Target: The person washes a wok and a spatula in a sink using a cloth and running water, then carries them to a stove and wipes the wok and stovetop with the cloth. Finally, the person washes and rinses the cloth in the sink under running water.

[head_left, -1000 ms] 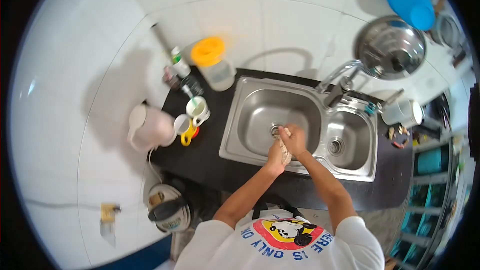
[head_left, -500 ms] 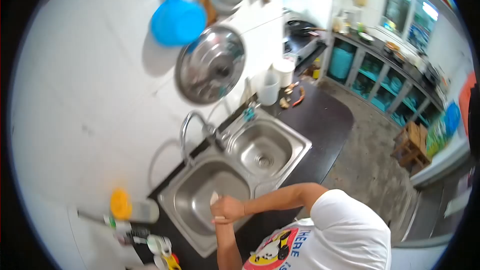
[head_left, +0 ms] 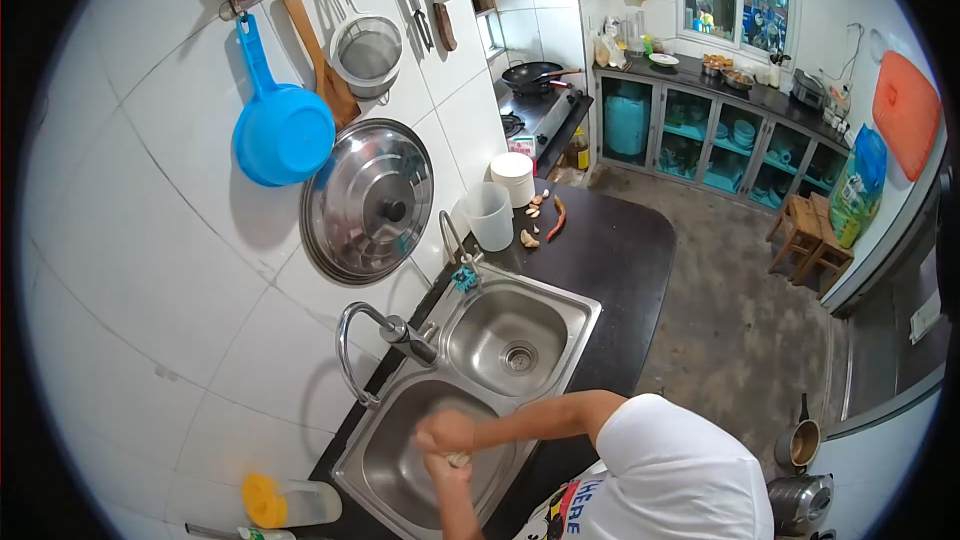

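Observation:
Over the larger sink basin (head_left: 395,440), my two hands are pressed together. My right hand (head_left: 446,431) comes in from the right with its fingers curled, smeared by motion. Below it and touching it, my left hand (head_left: 447,473) looks closed too. Between them shows a small pale thing (head_left: 458,460), too blurred and too covered to name. A curved chrome faucet (head_left: 405,337) stands behind the basins. Beside the larger basin is a smaller basin (head_left: 515,335) with a drain.
A translucent pitcher (head_left: 489,218), a white tub (head_left: 513,180), garlic-like pieces (head_left: 529,239) and a red chili (head_left: 557,219) stand or lie on the dark counter (head_left: 620,260). A yellow-lidded bottle (head_left: 300,503) is at lower left. A pot lid (head_left: 370,202) and blue dipper (head_left: 287,135) hang on the wall.
The view has shifted and sharpened, showing more of the wall and floor. My right hand has moved from around my left wrist area to above my left hand; the pale thing now shows between them.

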`<state>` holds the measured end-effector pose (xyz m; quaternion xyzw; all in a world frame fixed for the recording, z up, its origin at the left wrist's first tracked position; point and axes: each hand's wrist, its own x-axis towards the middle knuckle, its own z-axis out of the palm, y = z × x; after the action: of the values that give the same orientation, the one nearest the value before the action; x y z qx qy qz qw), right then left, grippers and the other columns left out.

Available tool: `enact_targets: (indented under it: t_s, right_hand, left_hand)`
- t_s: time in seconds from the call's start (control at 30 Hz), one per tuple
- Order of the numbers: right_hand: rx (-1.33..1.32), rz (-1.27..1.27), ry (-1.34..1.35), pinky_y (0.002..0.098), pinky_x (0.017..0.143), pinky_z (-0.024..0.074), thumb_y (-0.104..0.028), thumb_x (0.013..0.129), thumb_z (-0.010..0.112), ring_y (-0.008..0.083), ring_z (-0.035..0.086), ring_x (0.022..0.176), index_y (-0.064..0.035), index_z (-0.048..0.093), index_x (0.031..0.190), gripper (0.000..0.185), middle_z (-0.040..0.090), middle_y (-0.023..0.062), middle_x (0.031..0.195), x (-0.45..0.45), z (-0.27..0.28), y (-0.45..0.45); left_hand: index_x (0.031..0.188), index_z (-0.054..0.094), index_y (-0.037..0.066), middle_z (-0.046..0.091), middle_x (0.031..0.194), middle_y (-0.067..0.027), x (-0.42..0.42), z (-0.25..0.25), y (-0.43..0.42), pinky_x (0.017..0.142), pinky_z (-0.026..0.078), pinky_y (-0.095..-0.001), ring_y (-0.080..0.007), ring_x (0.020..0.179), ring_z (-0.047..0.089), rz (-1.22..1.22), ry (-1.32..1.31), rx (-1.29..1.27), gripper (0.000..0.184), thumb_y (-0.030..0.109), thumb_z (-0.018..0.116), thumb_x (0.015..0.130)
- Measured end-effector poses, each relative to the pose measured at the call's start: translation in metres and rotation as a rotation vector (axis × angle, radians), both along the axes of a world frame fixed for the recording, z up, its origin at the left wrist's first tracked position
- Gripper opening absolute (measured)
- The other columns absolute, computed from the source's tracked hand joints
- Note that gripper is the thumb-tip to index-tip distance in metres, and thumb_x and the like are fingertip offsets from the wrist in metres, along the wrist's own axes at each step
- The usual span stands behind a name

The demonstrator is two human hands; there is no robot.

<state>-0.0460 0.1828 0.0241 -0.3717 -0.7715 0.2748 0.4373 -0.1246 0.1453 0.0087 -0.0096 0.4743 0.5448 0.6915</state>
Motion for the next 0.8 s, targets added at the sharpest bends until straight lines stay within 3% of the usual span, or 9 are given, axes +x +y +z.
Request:
enact_targets:
  t_s: [0.03, 0.13, 0.27, 0.4, 0.5, 0.6, 0.67, 0.73, 0.8]
  right_hand:
    - [0.016, 0.130, -0.095, 0.0479, 0.059, 0.0448, -0.039, 0.082, 0.054, 0.0384, 0.057, 0.066, -0.0056, 0.058, 0.069, 0.036, 0.059, 0.0163, 0.071, 0.003, 0.018, -0.019]
    - [0.119, 0.326, -0.042, 0.0477, 0.059, 0.0448, -0.038, 0.083, 0.053, 0.0386, 0.057, 0.066, -0.0060, 0.057, 0.070, 0.035, 0.059, 0.0168, 0.071, -0.003, 0.014, -0.026]
    - [-0.048, 0.032, -0.040, 0.0479, 0.058, 0.0451, -0.037, 0.082, 0.053, 0.0395, 0.056, 0.065, -0.0049, 0.056, 0.070, 0.034, 0.058, 0.0170, 0.069, -0.009, 0.001, 0.008]
    - [0.266, 0.303, -0.064, 0.0476, 0.058, 0.0454, -0.031, 0.083, 0.054, 0.0388, 0.057, 0.064, -0.0037, 0.057, 0.069, 0.031, 0.057, 0.0178, 0.067, -0.008, 0.020, -0.037]
    - [0.034, 0.124, -0.112, 0.0468, 0.059, 0.0461, -0.034, 0.084, 0.053, 0.0391, 0.057, 0.065, -0.0029, 0.057, 0.068, 0.035, 0.058, 0.0175, 0.067, -0.001, 0.009, -0.006]
    - [-0.229, -0.017, -0.139, 0.0452, 0.062, 0.0470, -0.039, 0.086, 0.052, 0.0389, 0.058, 0.067, -0.0005, 0.060, 0.070, 0.042, 0.061, 0.0187, 0.072, 0.001, 0.002, 0.003]
    - [-0.372, -0.091, -0.113, 0.0440, 0.061, 0.0475, -0.042, 0.086, 0.052, 0.0361, 0.060, 0.066, 0.0006, 0.062, 0.072, 0.046, 0.062, 0.0186, 0.071, -0.002, -0.004, 0.005]
    - [-0.677, -0.029, 0.022, 0.0403, 0.059, 0.0478, -0.043, 0.085, 0.054, 0.0294, 0.060, 0.063, 0.0011, 0.062, 0.077, 0.045, 0.061, 0.0147, 0.069, 0.002, -0.015, 0.015]
    - [-0.862, 0.088, 0.124, 0.0367, 0.058, 0.0476, -0.042, 0.083, 0.057, 0.0234, 0.059, 0.061, 0.0013, 0.062, 0.080, 0.044, 0.060, 0.0107, 0.068, 0.012, -0.014, 0.012]
  left_hand:
    - [0.091, 0.054, 0.013, 0.059, 0.083, -0.0002, 0.000, -0.004, 0.001, 0.055, 0.050, -0.0338, -0.0175, 0.070, 0.060, 0.010, -0.032, 0.021, 0.031, 0.043, 0.045, 0.087]
    - [0.097, 0.055, 0.013, 0.061, 0.087, -0.0006, -0.013, -0.015, -0.012, 0.057, 0.052, -0.0348, -0.0178, 0.074, 0.062, 0.059, -0.105, 0.067, 0.033, 0.043, 0.044, 0.088]
    - [0.105, 0.056, 0.018, 0.061, 0.101, 0.0009, -0.013, 0.005, -0.012, 0.074, 0.052, -0.0384, -0.0189, 0.093, 0.061, -0.076, -0.010, 0.087, 0.042, 0.054, 0.047, 0.085]
    - [0.106, 0.056, 0.017, 0.062, 0.101, 0.0004, -0.024, -0.024, -0.010, 0.076, 0.052, -0.0374, -0.0193, 0.094, 0.060, -0.057, -0.080, 0.093, 0.037, 0.048, 0.046, 0.088]
    - [0.107, 0.056, 0.017, 0.062, 0.101, 0.0002, -0.024, -0.029, -0.012, 0.076, 0.052, -0.0371, -0.0193, 0.094, 0.060, -0.040, -0.074, 0.061, 0.037, 0.047, 0.046, 0.088]
    - [0.107, 0.054, 0.015, 0.060, 0.099, 0.0006, -0.006, 0.020, -0.028, 0.072, 0.052, -0.0351, -0.0192, 0.088, 0.061, -0.032, -0.091, 0.095, 0.035, 0.044, 0.047, 0.089]
    - [0.118, 0.050, 0.014, 0.058, 0.110, -0.0018, -0.011, 0.026, -0.036, 0.079, 0.049, -0.0353, -0.0206, 0.098, 0.058, -0.024, -0.087, 0.124, 0.042, 0.045, 0.047, 0.089]
    - [0.124, 0.047, 0.013, 0.055, 0.117, -0.0041, -0.010, 0.043, -0.044, 0.085, 0.047, -0.0363, -0.0224, 0.105, 0.055, 0.039, -0.089, 0.113, 0.046, 0.044, 0.048, 0.089]
    - [0.127, 0.043, 0.008, 0.052, 0.122, -0.0080, -0.017, 0.024, -0.047, 0.090, 0.043, -0.0375, -0.0249, 0.111, 0.051, -0.060, 0.059, 0.174, 0.051, 0.041, 0.051, 0.089]
